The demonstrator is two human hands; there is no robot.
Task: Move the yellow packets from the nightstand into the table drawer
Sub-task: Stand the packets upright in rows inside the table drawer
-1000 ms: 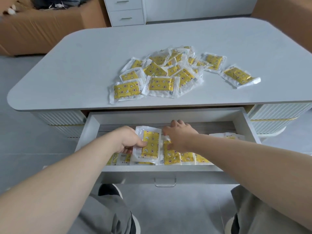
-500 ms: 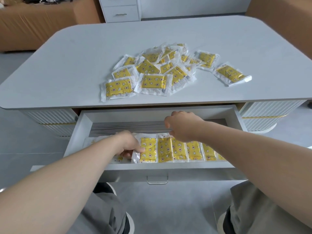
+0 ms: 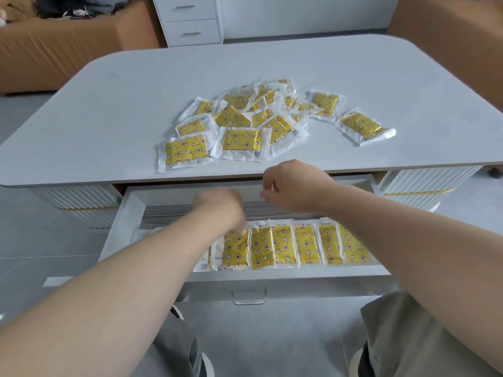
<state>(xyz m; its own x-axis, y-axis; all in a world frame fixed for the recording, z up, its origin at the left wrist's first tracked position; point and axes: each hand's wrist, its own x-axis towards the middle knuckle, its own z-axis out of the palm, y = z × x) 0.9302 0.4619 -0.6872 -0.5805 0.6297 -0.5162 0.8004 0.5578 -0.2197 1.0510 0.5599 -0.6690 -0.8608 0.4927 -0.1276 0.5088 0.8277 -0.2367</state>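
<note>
Floor point(image 3: 258, 344) of large smooth grey tiles runs under everything. On it stands a broad table with a matte, pale grey top point(image 3: 136, 104) that has rounded corners, and a base of white ribbed panels point(image 3: 424, 183) edged with a thin gold line. Behind the table, on the left, is a brown upholstered sofa point(image 3: 54, 50) with dark clutter on it, and beside that a white cabinet with two small drawers point(image 3: 190, 20) and slim metal pulls.

A white, shallow, box-shaped drawer point(image 3: 117, 235) is pulled out from under the table's near edge, towards the person. A loose, overlapping heap of yellow packets point(image 3: 242, 140) lies on the tabletop near that edge. Each is a flat rectangle in crinkly clear plastic with a yellow insert printed with stars and moons. One more such packet point(image 3: 363, 127) lies apart to the right of the heap.

Inside the drawer, a neat row of the same yellow packets point(image 3: 283, 246) is lined up side by side along the front wall, long edges touching or slightly overlapping.

The left hand point(image 3: 220, 210) reaches down into the drawer, its fingertips at the top of the leftmost full packet in the row point(image 3: 235, 251). The hand is blurred, so I cannot tell whether it pinches the packet or only presses it. The right hand point(image 3: 294, 186) hovers above the drawer's back edge, fingers loosely curled, grasping nothing. A small clear looped handle point(image 3: 249, 297) hangs from the drawer front.
</note>
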